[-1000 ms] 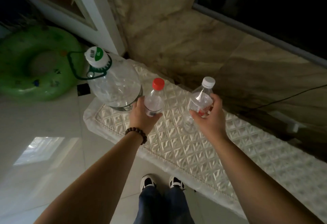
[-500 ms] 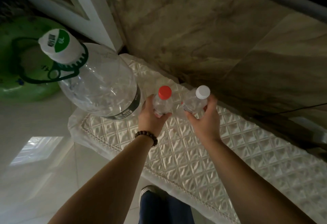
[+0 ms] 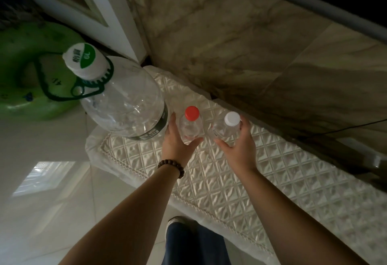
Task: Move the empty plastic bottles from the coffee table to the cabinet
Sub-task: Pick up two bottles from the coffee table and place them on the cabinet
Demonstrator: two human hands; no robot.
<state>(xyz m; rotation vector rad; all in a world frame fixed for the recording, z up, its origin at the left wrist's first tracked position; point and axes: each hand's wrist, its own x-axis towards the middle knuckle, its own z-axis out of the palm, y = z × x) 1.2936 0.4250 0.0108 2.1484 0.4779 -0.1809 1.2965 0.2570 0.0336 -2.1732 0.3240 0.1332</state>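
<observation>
we have our left hand (image 3: pixel 178 145) wrapped around the red-capped bottle (image 3: pixel 190 125) and our right hand (image 3: pixel 238 145) around the white-capped bottle (image 3: pixel 227 129), both standing on the quilted cabinet top (image 3: pixel 230 181) beside the big jug (image 3: pixel 125 105); it seems only letting go remains.

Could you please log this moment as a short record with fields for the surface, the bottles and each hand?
surface: cabinet top under a quilted white cover
large jug: clear, white and green cap, standing at the cover's left end
red-capped bottle: small, clear, upright, in the left hand
white-capped bottle: small, clear, upright, in the right hand
hands: fingers wrapped loosely around each bottle; whether the bases rest on the cover cannot be told
left wrist: beaded bracelet
floor: green swim ring
</observation>
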